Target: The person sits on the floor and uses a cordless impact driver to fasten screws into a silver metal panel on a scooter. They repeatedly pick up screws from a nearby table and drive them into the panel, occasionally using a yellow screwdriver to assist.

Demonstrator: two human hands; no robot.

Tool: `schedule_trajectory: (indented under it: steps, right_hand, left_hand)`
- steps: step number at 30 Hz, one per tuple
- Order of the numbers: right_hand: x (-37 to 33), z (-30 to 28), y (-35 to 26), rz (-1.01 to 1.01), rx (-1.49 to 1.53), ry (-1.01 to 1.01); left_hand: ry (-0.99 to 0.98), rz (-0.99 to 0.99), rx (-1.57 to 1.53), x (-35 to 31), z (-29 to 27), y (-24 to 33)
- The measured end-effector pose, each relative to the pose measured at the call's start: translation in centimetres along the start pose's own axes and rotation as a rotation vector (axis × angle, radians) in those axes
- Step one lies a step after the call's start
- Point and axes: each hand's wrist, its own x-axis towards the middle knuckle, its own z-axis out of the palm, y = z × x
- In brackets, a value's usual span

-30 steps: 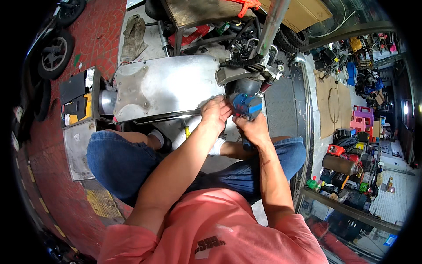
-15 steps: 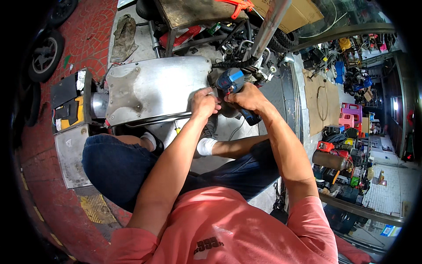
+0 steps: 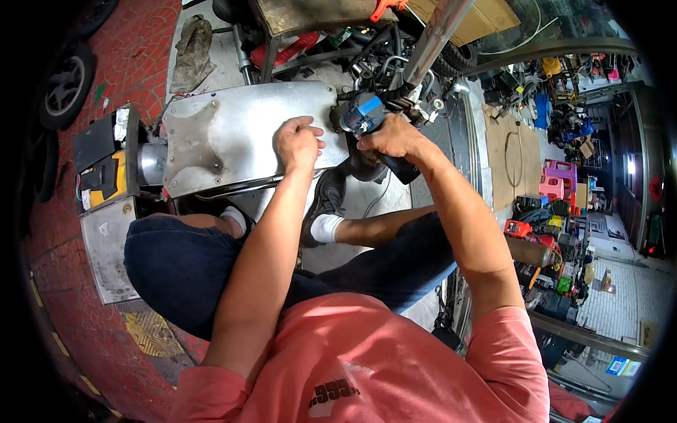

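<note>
My right hand is closed round the grip of a blue and black cordless impact driver. Its nose points left, at the right end of a bare metal plate. Over the plate's right half is my left hand, its fingers curled inward; whatever they hold, if anything, is hidden. Screw heads and holes show along the plate's left edge. A silver cylindrical motor joins the plate's left end to a box with black and yellow parts.
Behind the plate stands a worn bench with a metal post to its right. Cables and metal parts crowd beside the driver. A grey cloth lies at the far left. My shoe is just below the plate.
My left hand has moved left, away from the driver and onto the plate. The driver has shifted slightly left and up in view, still in my right hand.
</note>
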Motion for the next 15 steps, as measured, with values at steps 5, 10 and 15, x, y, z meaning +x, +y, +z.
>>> schedule_trajectory:
  steps: [5, 10, 15]
  right_hand:
    - [0.09, -0.36, -0.47, 0.016, -0.066, -0.016]
    - [0.72, -0.03, 0.17, 0.012, -0.077, -0.01]
    - [0.83, 0.03, -0.07, 0.015, -0.129, 0.012]
  left_hand:
    - [0.001, -0.018, -0.024, 0.51, -0.33, -0.38]
    - [-0.055, -0.046, 0.0, 0.21, -0.42, 0.11]
    - [-0.072, -0.054, 0.011, 0.15, -0.55, 0.36]
